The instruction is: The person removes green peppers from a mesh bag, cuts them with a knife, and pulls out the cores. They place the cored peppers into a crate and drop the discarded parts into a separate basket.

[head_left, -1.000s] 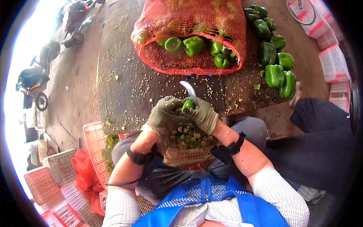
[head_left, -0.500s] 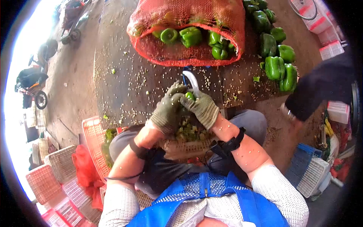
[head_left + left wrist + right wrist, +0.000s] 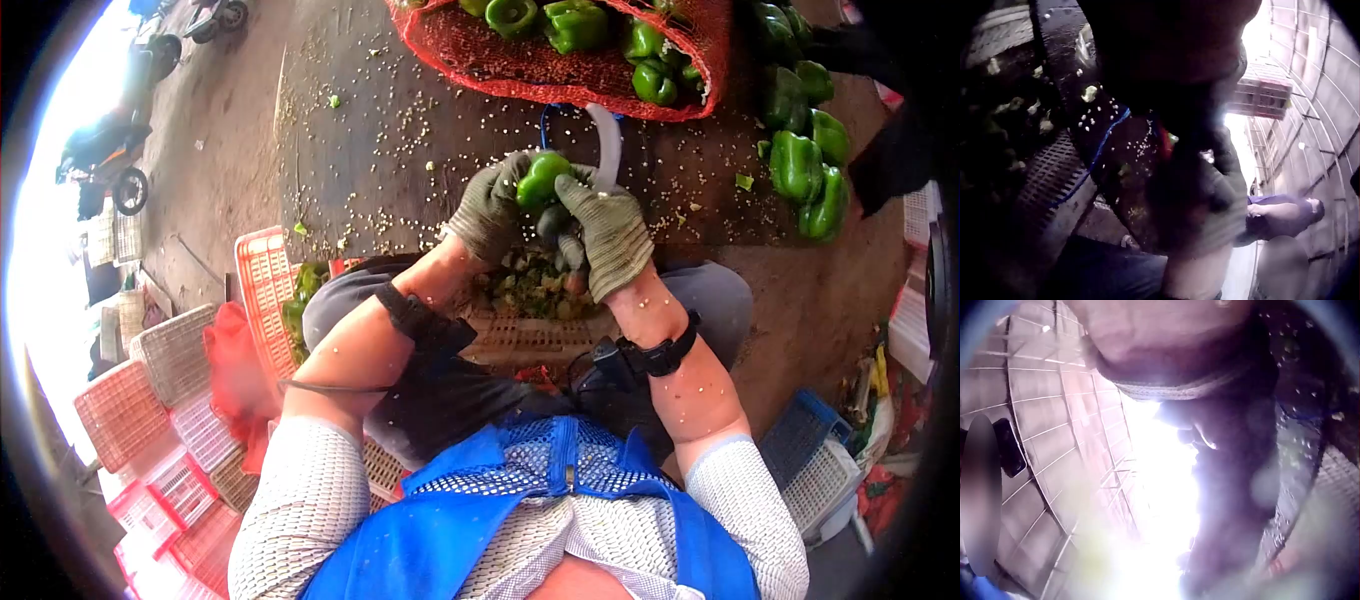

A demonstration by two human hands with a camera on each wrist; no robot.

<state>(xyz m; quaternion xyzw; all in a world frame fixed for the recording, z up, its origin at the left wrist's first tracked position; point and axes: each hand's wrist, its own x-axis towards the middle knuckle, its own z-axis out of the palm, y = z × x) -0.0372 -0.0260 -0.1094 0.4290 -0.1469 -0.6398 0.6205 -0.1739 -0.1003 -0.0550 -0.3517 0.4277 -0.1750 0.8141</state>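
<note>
In the head view, the gloved left hand (image 3: pixel 488 212) grips a green pepper (image 3: pixel 543 180) above the front edge of the table. The gloved right hand (image 3: pixel 610 238) holds a knife with a pale curved blade (image 3: pixel 606 145) pointing away from the body, its thumb against the pepper. Something dark and blurred lies between the hands, too unclear to name. Below them, a crate (image 3: pixel 520 335) holds green scraps (image 3: pixel 540 288). Both wrist views are dark or glaring; the left glove (image 3: pixel 1210 200) and right hand (image 3: pixel 1229 462) show there without clear finger detail.
A red mesh sack (image 3: pixel 480 75) of green peppers lies at the far side of the table (image 3: pixel 350 170), which is strewn with pale seeds. Loose peppers (image 3: pixel 797 168) line the right side. Crates (image 3: pixel 125 415) stand at lower left, another person's dark sleeve or leg at right.
The head view has shifted, placing the sack and peppers higher and farther right. More of the held pepper shows between the hands, and the blade now points more upright.
</note>
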